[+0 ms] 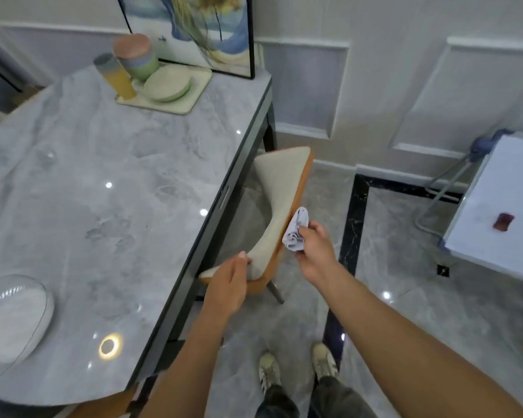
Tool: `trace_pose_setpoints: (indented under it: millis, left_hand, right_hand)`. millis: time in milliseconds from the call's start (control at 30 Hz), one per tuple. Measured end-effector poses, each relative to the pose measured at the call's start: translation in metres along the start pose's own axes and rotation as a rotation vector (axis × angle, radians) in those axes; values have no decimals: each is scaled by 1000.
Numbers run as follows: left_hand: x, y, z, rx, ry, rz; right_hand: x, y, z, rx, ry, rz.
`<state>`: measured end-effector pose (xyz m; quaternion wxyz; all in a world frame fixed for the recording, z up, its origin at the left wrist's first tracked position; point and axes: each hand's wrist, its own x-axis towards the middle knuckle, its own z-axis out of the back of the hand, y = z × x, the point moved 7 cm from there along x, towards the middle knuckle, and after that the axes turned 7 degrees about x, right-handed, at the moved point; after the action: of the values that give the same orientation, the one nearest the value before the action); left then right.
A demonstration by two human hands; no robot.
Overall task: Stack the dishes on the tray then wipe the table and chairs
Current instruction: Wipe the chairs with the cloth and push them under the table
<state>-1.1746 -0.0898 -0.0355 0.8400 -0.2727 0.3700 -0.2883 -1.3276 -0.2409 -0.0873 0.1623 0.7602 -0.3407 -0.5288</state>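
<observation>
right hand (314, 251) pinching crumpled pale cloth (296, 229) against curved chair (280, 188), orange shell, 3 o'clock | left hand (228, 285) gripping its padded beige edge, 6 o'clock

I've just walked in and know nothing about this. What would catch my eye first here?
Probably the hands in the middle: the right hand pinches a crumpled pale cloth against the orange back of a cream chair tucked at the right side of the grey marble table, while the left hand holds the chair's near end. Then the tray at the table's far end, with bowls and cups stacked on it.
</observation>
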Motion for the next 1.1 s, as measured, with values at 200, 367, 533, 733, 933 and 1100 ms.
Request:
trace_pose_setpoints:
  millis: [200, 367, 533, 733, 933, 1100]
  left_hand:
    - [-17, -3, -13, -82, -111, 45]
    - [-37, 10, 0, -223, -118, 87]
    - [-62, 45, 42, -450, -212, 165]
    - [-129, 131, 116, -678, -428, 295]
    - [-201, 226, 180, -809, -583, 307]
    - [-239, 303, 222, -897, -687, 335]
  right_hand:
    - [15, 28, -3, -326, 31, 127]
    - [-19, -35, 6, -299, 112, -80]
    - [-66, -67, 8, -326, 218, -136]
    - [-131, -127, -2, -341, 265, -264]
    - [-193, -220, -69, -246, 341, -495]
    - [-235, -274, -152, -602, 557, -272]
